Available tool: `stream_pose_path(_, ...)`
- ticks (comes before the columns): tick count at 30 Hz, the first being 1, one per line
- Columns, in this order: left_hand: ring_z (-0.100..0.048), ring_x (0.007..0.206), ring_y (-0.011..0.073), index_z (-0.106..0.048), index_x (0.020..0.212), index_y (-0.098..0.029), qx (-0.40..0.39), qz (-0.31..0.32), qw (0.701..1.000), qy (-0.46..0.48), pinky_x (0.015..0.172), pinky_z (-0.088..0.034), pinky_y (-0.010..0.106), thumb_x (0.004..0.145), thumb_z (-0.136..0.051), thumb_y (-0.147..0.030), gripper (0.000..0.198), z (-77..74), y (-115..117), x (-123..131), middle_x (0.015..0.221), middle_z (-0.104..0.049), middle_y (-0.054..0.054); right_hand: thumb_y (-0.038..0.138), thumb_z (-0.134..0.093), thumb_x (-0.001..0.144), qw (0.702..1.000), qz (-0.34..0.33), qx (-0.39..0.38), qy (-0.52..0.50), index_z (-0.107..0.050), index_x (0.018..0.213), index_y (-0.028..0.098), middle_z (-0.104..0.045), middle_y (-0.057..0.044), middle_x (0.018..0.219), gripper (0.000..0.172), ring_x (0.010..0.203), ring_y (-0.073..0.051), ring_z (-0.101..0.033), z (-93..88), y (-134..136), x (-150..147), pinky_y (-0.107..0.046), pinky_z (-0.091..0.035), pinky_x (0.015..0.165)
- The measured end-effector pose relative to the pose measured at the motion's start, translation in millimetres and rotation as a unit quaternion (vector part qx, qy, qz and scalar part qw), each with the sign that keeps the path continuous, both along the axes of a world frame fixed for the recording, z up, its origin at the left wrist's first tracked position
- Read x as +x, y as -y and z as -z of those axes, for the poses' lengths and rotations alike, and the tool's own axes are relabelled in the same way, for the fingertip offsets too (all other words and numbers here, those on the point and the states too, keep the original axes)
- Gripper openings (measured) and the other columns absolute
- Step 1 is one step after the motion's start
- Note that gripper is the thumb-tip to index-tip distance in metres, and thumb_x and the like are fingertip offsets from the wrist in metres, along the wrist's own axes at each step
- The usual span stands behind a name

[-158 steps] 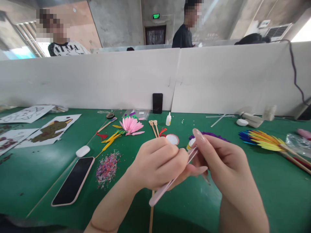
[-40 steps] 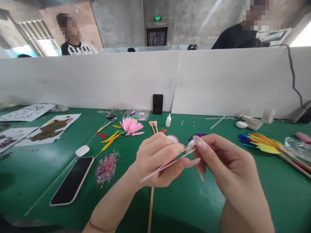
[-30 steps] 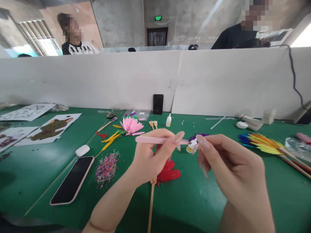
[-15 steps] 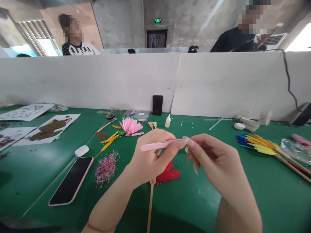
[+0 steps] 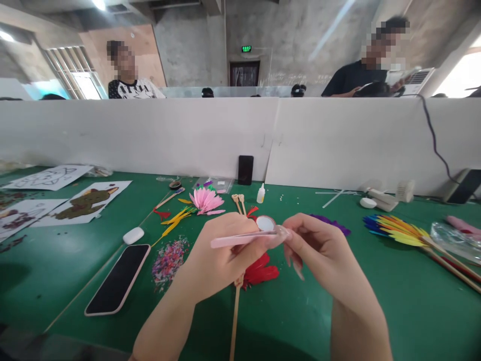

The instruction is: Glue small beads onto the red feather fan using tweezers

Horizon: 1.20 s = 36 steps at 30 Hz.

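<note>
Left hand (image 5: 221,258) pinches pink tweezers (image 5: 244,239), long axis level, tips pointing right; right hand (image 5: 325,253) fingers closed at those tips, above green desk (image 5: 75,260)

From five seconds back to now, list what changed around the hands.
The left hand turned the pink tweezers from pointing up and right, its back end low, to lying nearly level, tips at the right hand. That turn uncovered the red feather fan beneath. The right fingers stayed pinched at the tweezer tips. Phone, confetti pile, pink flower and rainbow fan kept their places.
</note>
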<state>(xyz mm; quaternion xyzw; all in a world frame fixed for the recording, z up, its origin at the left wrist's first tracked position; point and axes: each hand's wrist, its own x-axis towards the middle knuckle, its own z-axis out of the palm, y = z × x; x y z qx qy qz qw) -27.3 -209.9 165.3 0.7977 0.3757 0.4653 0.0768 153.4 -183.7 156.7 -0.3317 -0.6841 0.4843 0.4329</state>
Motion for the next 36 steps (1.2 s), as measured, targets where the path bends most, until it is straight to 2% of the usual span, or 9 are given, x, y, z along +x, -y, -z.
stream_pose_path(4, -0.04, 0.05, 0.0072, -0.049, 0.059, -0.016, -0.026, -0.004, 0.999, 0.042, 0.046, -0.031, 0.022, 0.088, -0.054, -0.023, 0.03, -1.8, 1.8, 2.1, 0.054, -0.047, -0.003, 0.036, -0.057, 0.087, 0.999, 0.002, 0.033, 0.003, -0.055, 0.074, 0.018, -0.043, 0.007, 0.047, 0.023, 0.038, -0.006, -0.04, -1.0, 3.0, -1.6, -0.019, -0.03, 0.037)
stream_pose_path(10, -0.039, 0.044, 0.0057, -0.05, 0.054, -0.016, -0.102, 0.019, 0.982, 0.158, 0.039, -0.033, 0.019, 0.086, -0.058, -0.029, 0.035, -1.5, -3.0, 11.6, 0.049, -0.045, -0.004, 0.036, -0.051, 0.09, 0.997, 0.034, 0.064, 0.009, -0.051, 0.071, 0.019, -0.043, 0.006, 0.049, 0.026, 0.041, -0.007, -0.037, -3.7, 6.2, -4.4, -0.019, -0.031, 0.037)
stream_pose_path(15, -0.026, 0.033, 0.0022, -0.054, 0.056, -0.017, -0.154, 0.052, 0.94, 0.298, 0.027, -0.017, 0.019, 0.088, -0.054, -0.037, 0.038, 3.2, -10.4, 10.7, 0.045, -0.047, -0.004, 0.037, -0.05, 0.092, 0.995, 0.07, 0.051, -0.042, -0.051, 0.071, 0.02, -0.041, 0.007, 0.048, 0.027, 0.038, -0.006, -0.035, -0.3, 6.4, -2.7, -0.017, -0.032, 0.035)
stream_pose_path(18, -0.023, 0.031, 0.0017, -0.053, 0.057, -0.017, -0.207, 0.082, 0.914, 0.339, 0.025, -0.01, 0.019, 0.088, -0.053, -0.042, 0.039, 7.4, -14.2, 8.4, 0.043, -0.043, -0.005, 0.038, -0.049, 0.092, 0.995, 0.072, 0.033, -0.058, -0.052, 0.07, 0.02, -0.042, 0.007, 0.046, 0.028, 0.036, -0.005, -0.037, 0.4, 3.4, -1.7, -0.016, -0.032, 0.035)
stream_pose_path(21, -0.026, 0.031, 0.0017, -0.053, 0.058, -0.017, -0.225, 0.09, 0.911, 0.334, 0.026, -0.012, 0.018, 0.087, -0.053, -0.044, 0.04, 9.8, -15.7, 9.1, 0.044, -0.044, -0.005, 0.039, -0.05, 0.091, 0.997, 0.06, 0.016, -0.04, -0.054, 0.071, 0.019, -0.045, 0.006, 0.046, 0.028, 0.036, -0.006, -0.041, -0.7, -0.6, -1.9, -0.017, -0.035, 0.036)
stream_pose_path(26, -0.028, 0.033, 0.0034, -0.055, 0.056, -0.018, -0.204, 0.076, 0.926, 0.308, 0.029, -0.022, 0.019, 0.087, -0.055, -0.04, 0.038, 10.6, -16.6, 11.2, 0.039, -0.033, -0.007, 0.043, -0.055, 0.087, 0.998, 0.054, -0.004, -0.026, -0.056, 0.073, 0.019, -0.047, 0.006, 0.045, 0.028, 0.035, -0.007, -0.041, -0.6, -5.9, -1.4, -0.017, -0.035, 0.033)
stream_pose_path(32, -0.03, 0.035, 0.0033, -0.055, 0.056, -0.017, -0.181, 0.05, 0.944, 0.271, 0.031, -0.025, 0.02, 0.088, -0.054, -0.036, 0.037, 8.4, -17.1, 11.3, 0.045, -0.043, -0.005, 0.047, -0.049, 0.09, 0.997, 0.067, -0.022, -0.035, -0.05, 0.06, 0.019, -0.044, 0.006, 0.04, 0.041, 0.032, -0.006, -0.038, 3.6, -9.2, 0.6, -0.018, -0.034, 0.035)
stream_pose_path(36, -0.035, 0.038, 0.0035, -0.056, 0.058, -0.017, -0.136, 0.05, 0.965, 0.221, 0.035, -0.029, 0.019, 0.089, -0.054, -0.03, 0.033, 5.0, -16.3, 14.0, 0.048, -0.045, -0.005, 0.047, -0.051, 0.089, 0.996, 0.05, -0.046, -0.061, -0.054, 0.064, 0.019, -0.046, 0.006, 0.042, 0.038, 0.033, -0.006, -0.041, 4.3, -11.1, -1.0, -0.017, -0.034, 0.034)
